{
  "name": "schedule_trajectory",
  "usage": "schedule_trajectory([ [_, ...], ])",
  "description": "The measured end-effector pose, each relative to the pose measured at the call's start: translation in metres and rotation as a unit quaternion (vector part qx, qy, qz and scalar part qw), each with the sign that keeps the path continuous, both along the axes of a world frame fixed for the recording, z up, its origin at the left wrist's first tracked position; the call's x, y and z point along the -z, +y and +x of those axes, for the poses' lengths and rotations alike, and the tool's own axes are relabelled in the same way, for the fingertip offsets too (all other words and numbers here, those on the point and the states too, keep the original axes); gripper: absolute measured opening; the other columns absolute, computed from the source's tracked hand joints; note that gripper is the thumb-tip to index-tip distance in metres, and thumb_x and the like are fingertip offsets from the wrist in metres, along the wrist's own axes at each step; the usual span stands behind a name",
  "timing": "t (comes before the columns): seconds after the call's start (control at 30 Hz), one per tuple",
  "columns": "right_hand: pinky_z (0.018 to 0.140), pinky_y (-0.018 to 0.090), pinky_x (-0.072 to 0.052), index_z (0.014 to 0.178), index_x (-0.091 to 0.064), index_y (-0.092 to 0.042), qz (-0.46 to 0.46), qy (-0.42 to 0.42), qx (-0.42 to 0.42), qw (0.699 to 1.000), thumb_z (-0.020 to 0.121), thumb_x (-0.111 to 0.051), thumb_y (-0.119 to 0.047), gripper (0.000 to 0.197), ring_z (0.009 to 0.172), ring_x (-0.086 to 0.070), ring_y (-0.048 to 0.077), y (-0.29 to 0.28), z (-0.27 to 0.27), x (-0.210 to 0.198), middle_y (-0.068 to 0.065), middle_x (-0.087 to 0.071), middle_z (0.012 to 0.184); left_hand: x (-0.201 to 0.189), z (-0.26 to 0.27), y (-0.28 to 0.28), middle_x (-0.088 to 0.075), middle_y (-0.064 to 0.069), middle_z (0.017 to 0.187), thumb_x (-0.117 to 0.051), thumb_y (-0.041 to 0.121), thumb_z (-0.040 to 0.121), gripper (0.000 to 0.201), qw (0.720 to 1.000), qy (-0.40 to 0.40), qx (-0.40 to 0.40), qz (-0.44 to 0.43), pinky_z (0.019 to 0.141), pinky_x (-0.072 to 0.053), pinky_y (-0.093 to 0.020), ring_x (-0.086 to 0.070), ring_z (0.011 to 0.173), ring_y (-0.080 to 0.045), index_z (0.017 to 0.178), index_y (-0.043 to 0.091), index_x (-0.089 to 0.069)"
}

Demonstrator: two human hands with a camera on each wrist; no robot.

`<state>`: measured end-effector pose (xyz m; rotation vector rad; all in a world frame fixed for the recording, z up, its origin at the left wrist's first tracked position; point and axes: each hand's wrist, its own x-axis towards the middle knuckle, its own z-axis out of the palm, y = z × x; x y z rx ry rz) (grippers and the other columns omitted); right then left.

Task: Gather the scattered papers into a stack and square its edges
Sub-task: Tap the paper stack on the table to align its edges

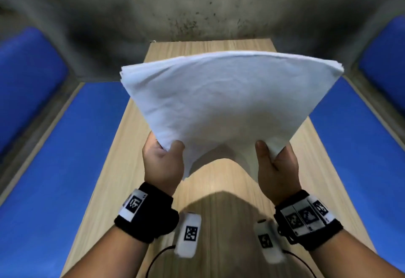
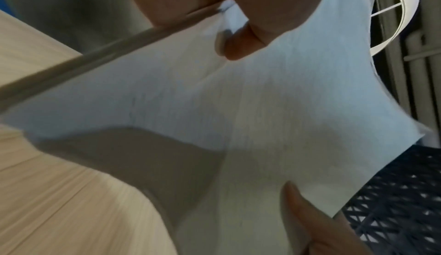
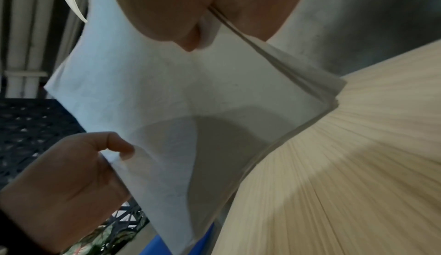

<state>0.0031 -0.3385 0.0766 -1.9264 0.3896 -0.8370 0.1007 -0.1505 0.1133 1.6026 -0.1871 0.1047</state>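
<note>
A stack of white papers (image 1: pixel 221 100) is held up in the air above the wooden table (image 1: pixel 217 207), its near edge sagging between my hands. My left hand (image 1: pixel 163 157) pinches the stack's near left corner, thumb on top. At the near right corner my right hand (image 1: pixel 275 159) pinches it the same way. In the left wrist view the paper stack (image 2: pixel 238 108) bends between my thumb and fingers, and my right hand's thumb (image 2: pixel 307 213) shows at the bottom. In the right wrist view the sheet edges (image 3: pixel 310 93) lie nearly flush, and my left hand (image 3: pixel 71 179) grips the other corner.
The narrow wooden table runs away from me to a stained grey wall (image 1: pixel 197 3). Blue padded surfaces (image 1: pixel 65 168) flank the table on both sides. A white ring lamp (image 2: pixel 393 13) and a dark lattice structure (image 2: pixel 393 202) appear in the wrist views.
</note>
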Motion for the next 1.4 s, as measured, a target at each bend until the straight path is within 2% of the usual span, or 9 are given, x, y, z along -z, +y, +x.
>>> schedule_trajectory([
  [0.13, 0.081, -0.004, -0.036, 0.11, -0.061, -0.01, 0.053, 0.062, -0.015, 0.997, 0.09, -0.055, -0.022, 0.024, 0.098, -0.053, -0.025, 0.007, -0.01, 0.052, -0.022, -0.06, 0.101, 0.062, -0.008, 0.002, -0.058, -0.006, 0.067, -0.052, 0.011, 0.067, 0.016, 0.992, 0.058, -0.066, 0.094, 0.054, -0.041, -0.018, -0.05, 0.062, -0.009, 0.073, -0.003, -0.059],
  [0.27, 0.069, 0.015, -0.047, 0.106, -0.063, -0.018, 0.167, 0.11, 0.008, 0.98, 0.08, -0.064, -0.021, 0.026, 0.096, -0.065, 0.012, 0.011, -0.013, 0.084, -0.017, -0.066, 0.092, 0.103, -0.011, 0.005, -0.055, 0.002, 0.063, -0.042, 0.041, 0.062, 0.037, 0.983, 0.067, -0.082, 0.147, 0.051, -0.037, -0.011, -0.046, 0.058, -0.005, 0.073, 0.009, -0.058],
  [0.4, 0.068, 0.011, -0.05, 0.097, -0.064, -0.022, 0.204, -0.016, 0.025, 0.979, 0.081, -0.056, -0.001, 0.027, 0.078, -0.062, -0.009, 0.013, 0.011, 0.054, -0.018, -0.07, 0.082, 0.088, -0.008, -0.007, -0.063, 0.006, 0.069, -0.049, 0.016, 0.075, 0.017, 0.988, 0.089, -0.119, 0.034, 0.062, -0.046, -0.025, -0.053, 0.06, 0.006, 0.081, 0.015, -0.064],
  [0.63, 0.064, 0.018, -0.044, 0.097, -0.059, -0.01, 0.161, -0.095, 0.04, 0.982, 0.089, -0.045, -0.005, 0.017, 0.076, -0.053, -0.004, 0.003, 0.024, 0.02, -0.018, -0.061, 0.079, 0.04, 0.002, -0.006, -0.059, 0.004, 0.076, -0.046, -0.014, 0.085, 0.029, 0.991, 0.068, -0.083, -0.084, 0.056, -0.046, -0.006, -0.058, 0.062, 0.012, 0.086, 0.011, -0.061],
  [0.8, 0.067, 0.029, -0.036, 0.072, -0.056, -0.021, 0.207, 0.089, 0.078, 0.971, 0.083, -0.043, -0.017, 0.018, 0.065, -0.05, -0.02, 0.029, 0.008, 0.086, -0.014, -0.056, 0.068, 0.09, -0.026, -0.008, -0.059, 0.0, 0.086, -0.049, 0.027, 0.066, 0.02, 0.99, 0.126, -0.069, 0.008, 0.076, -0.043, -0.032, -0.052, 0.079, -0.006, 0.081, 0.024, -0.063],
  [0.9, 0.074, 0.027, -0.038, 0.1, -0.063, -0.001, 0.227, 0.089, 0.091, 0.965, 0.083, -0.037, -0.021, 0.037, 0.072, -0.053, -0.015, 0.032, 0.009, 0.093, -0.007, -0.059, 0.085, 0.101, -0.03, -0.008, -0.059, -0.015, 0.119, -0.036, 0.05, 0.056, 0.068, 0.978, 0.179, -0.056, 0.096, 0.103, -0.041, -0.049, -0.043, 0.106, -0.013, 0.102, 0.012, -0.067],
  [1.1, 0.092, 0.039, -0.041, 0.138, -0.038, 0.001, 0.133, 0.202, 0.085, 0.966, 0.091, -0.034, -0.03, 0.056, 0.105, -0.056, 0.034, 0.015, 0.013, 0.077, 0.022, -0.057, 0.119, 0.108, -0.013, 0.008, -0.059, -0.012, 0.088, -0.041, 0.021, 0.086, 0.03, 0.97, 0.192, -0.02, 0.15, 0.083, -0.048, -0.046, -0.055, 0.084, -0.03, 0.112, 0.009, -0.049],
  [1.2, 0.078, 0.032, -0.036, 0.138, -0.03, -0.003, 0.149, 0.318, 0.048, 0.935, 0.101, -0.033, -0.018, 0.04, 0.089, -0.051, 0.028, 0.016, 0.0, 0.083, 0.017, -0.053, 0.104, 0.122, -0.021, 0.015, -0.051, -0.013, 0.087, -0.037, 0.01, 0.096, 0.008, 0.942, 0.225, 0.021, 0.247, 0.075, -0.039, -0.036, -0.047, 0.081, -0.026, 0.104, 0.008, -0.04],
  [1.4, 0.066, 0.027, -0.035, 0.133, -0.031, 0.008, 0.138, 0.453, 0.019, 0.881, 0.099, -0.038, -0.008, 0.038, 0.068, -0.045, 0.02, 0.019, -0.014, 0.127, 0.003, -0.04, 0.074, 0.158, -0.042, 0.023, -0.055, -0.025, 0.115, -0.037, 0.012, 0.098, 0.035, 0.884, 0.322, 0.043, 0.336, 0.084, -0.041, -0.035, -0.056, 0.108, -0.039, 0.129, -0.005, -0.039],
])
